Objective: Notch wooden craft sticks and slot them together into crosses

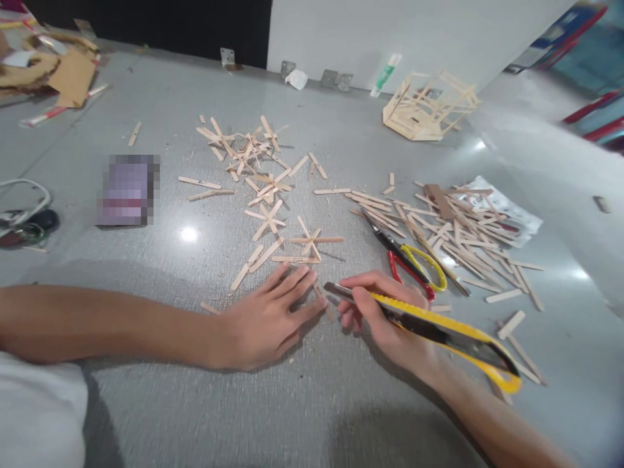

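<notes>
My left hand (270,315) lies flat on the grey table, fingers spread. Its index fingertip presses beside a small wooden stick (319,292), partly hidden under the fingers. My right hand (385,312) is closed around a yellow and black utility knife (439,328), the blade pointing left just short of that stick. Past the left fingertips lie a flat craft stick (296,260) and a star of crossed sticks (312,240). Another star (266,221) and two loose sticks (256,257) are close by.
Scissors (414,260) with red and yellow handles lie beside a heap of craft sticks (468,234) on the right. More stick stars (248,153) are piled farther back. A wooden stick frame (429,110) stands near the white panel. A blurred purple item (127,192) is at left.
</notes>
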Demonstrator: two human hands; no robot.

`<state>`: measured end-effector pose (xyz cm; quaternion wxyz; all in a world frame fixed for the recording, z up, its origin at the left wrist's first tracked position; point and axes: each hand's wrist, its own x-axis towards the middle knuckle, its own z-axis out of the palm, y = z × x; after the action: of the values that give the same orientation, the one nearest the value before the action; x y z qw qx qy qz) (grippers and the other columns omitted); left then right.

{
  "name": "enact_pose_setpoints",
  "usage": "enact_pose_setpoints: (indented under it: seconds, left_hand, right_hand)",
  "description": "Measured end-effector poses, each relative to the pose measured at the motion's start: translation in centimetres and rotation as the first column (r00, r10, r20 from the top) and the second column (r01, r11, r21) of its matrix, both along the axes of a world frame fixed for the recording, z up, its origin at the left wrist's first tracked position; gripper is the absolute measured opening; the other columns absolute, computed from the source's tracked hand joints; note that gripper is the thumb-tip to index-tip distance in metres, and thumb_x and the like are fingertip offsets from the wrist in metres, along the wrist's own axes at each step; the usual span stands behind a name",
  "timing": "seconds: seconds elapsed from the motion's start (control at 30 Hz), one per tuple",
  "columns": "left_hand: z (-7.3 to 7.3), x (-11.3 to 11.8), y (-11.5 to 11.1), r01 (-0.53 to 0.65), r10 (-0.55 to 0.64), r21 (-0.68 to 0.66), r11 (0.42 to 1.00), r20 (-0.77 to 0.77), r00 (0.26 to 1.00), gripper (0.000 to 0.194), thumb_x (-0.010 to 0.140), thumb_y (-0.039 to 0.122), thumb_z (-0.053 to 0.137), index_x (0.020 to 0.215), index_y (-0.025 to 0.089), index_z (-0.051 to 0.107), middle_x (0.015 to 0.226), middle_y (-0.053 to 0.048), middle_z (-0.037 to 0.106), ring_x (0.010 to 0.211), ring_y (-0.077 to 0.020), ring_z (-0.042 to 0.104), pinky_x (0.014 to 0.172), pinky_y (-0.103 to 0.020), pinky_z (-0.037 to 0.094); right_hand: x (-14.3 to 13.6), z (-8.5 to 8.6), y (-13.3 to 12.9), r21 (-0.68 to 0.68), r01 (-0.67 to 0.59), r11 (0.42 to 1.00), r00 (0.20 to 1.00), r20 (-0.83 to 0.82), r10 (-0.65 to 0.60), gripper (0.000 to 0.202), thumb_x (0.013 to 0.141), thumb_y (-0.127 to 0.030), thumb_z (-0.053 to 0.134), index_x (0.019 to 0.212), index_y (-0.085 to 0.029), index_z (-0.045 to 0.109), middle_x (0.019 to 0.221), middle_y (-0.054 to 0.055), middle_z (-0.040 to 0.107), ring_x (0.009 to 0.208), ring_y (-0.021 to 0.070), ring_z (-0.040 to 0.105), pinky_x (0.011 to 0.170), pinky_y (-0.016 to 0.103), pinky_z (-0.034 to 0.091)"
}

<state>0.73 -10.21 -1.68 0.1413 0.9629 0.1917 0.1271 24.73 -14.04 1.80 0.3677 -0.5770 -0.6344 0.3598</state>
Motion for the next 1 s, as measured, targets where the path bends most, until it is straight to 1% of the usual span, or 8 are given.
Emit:
enact_pose_setpoints:
  seconds: [0.03, 0.1, 0.23, 0.33, 0.5, 0.63, 0.8, 1.0]
  left_hand:
    - [0.0, 0.0, 0.0, 0.001, -0.001, 0.001, 1.0, -0.008, 1.0, 0.051, 0.104, 0.027, 0.053, 0.151, 0.01, 0.041, 0.161, -0.028, 0.037, 0.156, -0.0415, 0.029, 0.125, -0.062, 0.027]
    - [-0.1, 0.1, 0.0, 0.003, -0.003, 0.01, 1.0, -0.023, 1.0, 0.054, 0.103, 0.027, 0.053, 0.152, 0.009, 0.039, 0.161, -0.029, 0.038, 0.155, -0.0417, 0.03, 0.126, -0.061, 0.028]
    - [0.0, 0.1, 0.0, 0.019, -0.018, 0.039, 0.999, -0.026, 0.999, 0.059, 0.104, 0.027, 0.053, 0.157, 0.008, 0.034, 0.161, -0.032, 0.036, 0.154, -0.0433, 0.032, 0.124, -0.059, 0.033]
    - [0.1, 0.2, 0.2, 0.023, -0.022, 0.063, 0.998, -0.017, 1.0, 0.057, 0.104, 0.027, 0.053, 0.155, 0.007, 0.038, 0.159, -0.032, 0.039, 0.153, -0.0422, 0.034, 0.125, -0.058, 0.032]
    - [-0.1, 0.4, 0.3, 0.026, -0.027, 0.132, 0.991, 0.005, 1.0, 0.055, 0.104, 0.026, 0.053, 0.153, 0.006, 0.042, 0.155, -0.03, 0.047, 0.15, -0.0396, 0.041, 0.124, -0.055, 0.036]
    - [-0.2, 0.5, 0.4, 0.02, -0.024, 0.133, 0.991, 0.027, 0.999, 0.058, 0.101, 0.026, 0.057, 0.153, 0.004, 0.043, 0.155, -0.03, 0.047, 0.15, -0.0397, 0.042, 0.124, -0.055, 0.036]
    - [0.3, 0.5, 0.5, 0.032, -0.036, 0.156, 0.987, 0.027, 0.999, 0.054, 0.101, 0.027, 0.057, 0.149, 0.003, 0.049, 0.15, -0.033, 0.051, 0.145, -0.0418, 0.048, 0.123, -0.055, 0.038]
    - [0.4, 0.5, 0.7, 0.045, -0.048, 0.18, 0.983, 0.013, 0.999, 0.056, 0.1, 0.028, 0.057, 0.148, 0.001, 0.049, 0.15, -0.033, 0.051, 0.144, -0.0417, 0.048, 0.123, -0.052, 0.039]
  right_hand:
    - [-0.2, -0.1, 0.1, -0.044, -0.002, 0.999, 0.999, -0.047, 0.0, 0.025, 0.103, -0.04, 0.057, 0.093, -0.021, 0.068, 0.063, 0.001, 0.072, 0.045, 0.0135, 0.066, 0.043, 0.022, 0.052]
    - [-0.3, -0.5, 0.4, -0.082, 0.007, 0.997, 0.997, -0.075, -0.014, 0.03, 0.102, -0.045, 0.059, 0.091, -0.019, 0.069, 0.06, 0.001, 0.072, 0.045, 0.0131, 0.065, 0.044, 0.021, 0.053]
    - [-0.3, -1.3, 0.9, -0.114, 0.049, 0.992, 0.995, -0.079, -0.058, 0.025, 0.095, -0.045, 0.07, 0.096, -0.02, 0.071, 0.062, 0.0, 0.073, 0.048, 0.0138, 0.067, 0.048, 0.022, 0.056]
    - [-0.4, -1.3, 0.8, -0.081, 0.076, 0.994, 0.996, -0.03, -0.079, 0.02, 0.092, -0.041, 0.075, 0.088, -0.022, 0.068, 0.06, -0.003, 0.07, 0.05, 0.0127, 0.066, 0.049, 0.021, 0.054]
    - [-0.9, -0.7, 0.9, -0.002, 0.027, 1.0, 0.997, 0.079, -0.027, 0.025, 0.096, -0.039, 0.067, 0.078, -0.023, 0.064, 0.055, -0.004, 0.066, 0.046, 0.0113, 0.062, 0.049, 0.022, 0.048]
    - [-1.0, -0.8, 1.1, 0.015, 0.012, 1.0, 0.997, 0.08, -0.013, 0.024, 0.096, -0.038, 0.067, 0.078, -0.023, 0.064, 0.056, -0.003, 0.066, 0.047, 0.0121, 0.061, 0.049, 0.023, 0.047]
    - [-1.0, -1.0, 1.1, 0.031, 0.019, 0.999, 0.997, 0.08, -0.022, 0.023, 0.095, -0.039, 0.068, 0.078, -0.023, 0.065, 0.057, -0.003, 0.067, 0.047, 0.0132, 0.061, 0.048, 0.025, 0.047]
    - [-0.8, -0.9, 1.1, 0.018, -0.003, 1.0, 0.994, 0.112, 0.001, 0.023, 0.096, -0.038, 0.067, 0.079, -0.022, 0.066, 0.057, -0.003, 0.067, 0.047, 0.0127, 0.06, 0.049, 0.025, 0.047]
